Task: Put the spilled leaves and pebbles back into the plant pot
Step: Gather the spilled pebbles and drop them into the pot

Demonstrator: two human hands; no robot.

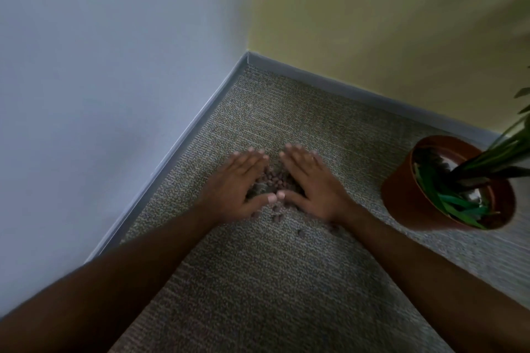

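Note:
A small heap of brown pebbles (pixel 276 182) lies on the carpet in the room's corner. My left hand (pixel 238 186) and my right hand (pixel 311 182) rest flat on the carpet on either side of the heap, fingers together and angled inward, thumbs nearly touching in front of it. A few stray pebbles (pixel 301 233) lie nearer to me. The terracotta plant pot (pixel 407 203) stands to the right, with green leaves (pixel 456 203) lying inside it and a green plant rising from it.
Grey carpet (pixel 258 281) covers the floor. A pale blue wall (pixel 114 80) runs on the left and a yellow-green wall (pixel 387 23) at the back, meeting in a corner with grey skirting (pixel 183 140).

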